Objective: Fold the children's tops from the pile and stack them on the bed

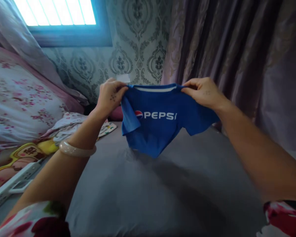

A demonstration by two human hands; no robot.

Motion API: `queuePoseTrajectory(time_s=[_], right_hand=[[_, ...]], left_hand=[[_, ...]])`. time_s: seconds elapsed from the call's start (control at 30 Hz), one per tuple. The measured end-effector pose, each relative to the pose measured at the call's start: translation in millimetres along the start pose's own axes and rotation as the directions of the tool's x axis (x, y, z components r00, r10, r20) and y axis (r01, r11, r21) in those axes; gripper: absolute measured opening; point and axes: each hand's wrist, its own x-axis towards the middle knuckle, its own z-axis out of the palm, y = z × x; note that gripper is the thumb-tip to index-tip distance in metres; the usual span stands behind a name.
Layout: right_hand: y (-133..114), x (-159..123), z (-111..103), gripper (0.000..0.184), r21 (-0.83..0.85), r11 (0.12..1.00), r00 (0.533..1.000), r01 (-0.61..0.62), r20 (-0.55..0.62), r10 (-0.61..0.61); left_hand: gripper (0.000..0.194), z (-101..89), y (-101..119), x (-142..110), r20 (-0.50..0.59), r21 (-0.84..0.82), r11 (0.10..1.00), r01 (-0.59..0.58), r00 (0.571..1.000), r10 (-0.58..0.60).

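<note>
The left hand [111, 94] pinches one shoulder of a blue short-sleeved Pepsi T-shirt [160, 126] between thumb and fingers, and the right hand [205, 93] pinches the other shoulder in the same way, so that the neckline stretches nearly straight between them. The shirt hangs in the middle of the scene, its printed front facing the wearer of the camera, over the far part of a bed with a grey sheet [148, 200]; whether its lower edge touches the sheet is hard to tell. A pale bangle [77, 149] circles the left wrist. At left lie a yellow cartoon cushion [24, 153] and, nearer, a white slotted rail [17, 184]; beyond the cushion are a patterned cloth [70, 120] and a large floral-printed fabric [17, 95]. On the far side, damask wallpaper [138, 23] stands between a bright barred window [59, 13] at left and mauve curtains [212, 39] at right.
</note>
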Motion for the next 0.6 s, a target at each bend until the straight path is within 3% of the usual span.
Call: queuePoseTrajectory(time_s=[0.07,0.17,0.27,0.4,0.5,0.6], right_hand=[[-1,11,3,0.025,-0.127,0.987,0.992,0.098,-0.062,-0.107],[5,22,11,0.021,-0.219,0.960,0.985,0.175,0.037,-0.170],[14,26,21,0.020,-0.231,0.959,0.984,0.165,-0.023,-0.175],[24,26,33,0.017,-0.248,0.957,0.986,0.154,-0.027,-0.165],[27,26,38,0.019,-0.270,0.956,0.978,0.117,-0.137,-0.158],[28,26,39,0.020,-0.292,0.953,0.973,0.081,-0.182,-0.139]], left_hand=[[0.020,4.1,-3,10,-0.020,0.077,0.995,-0.061,0.998,0.063],[0.021,10.8,-13,19,0.129,0.137,0.986,-0.092,0.989,0.074],[0.025,16.2,-21,24,0.116,0.178,0.981,-0.076,0.992,0.056],[0.023,20.4,-20,29,0.219,0.242,0.961,-0.135,0.972,0.081],[0.025,21.6,-16,32,0.165,0.277,0.952,-0.129,0.983,0.085],[0.026,22.1,-14,35,0.179,0.285,0.952,-0.115,0.982,0.065]])
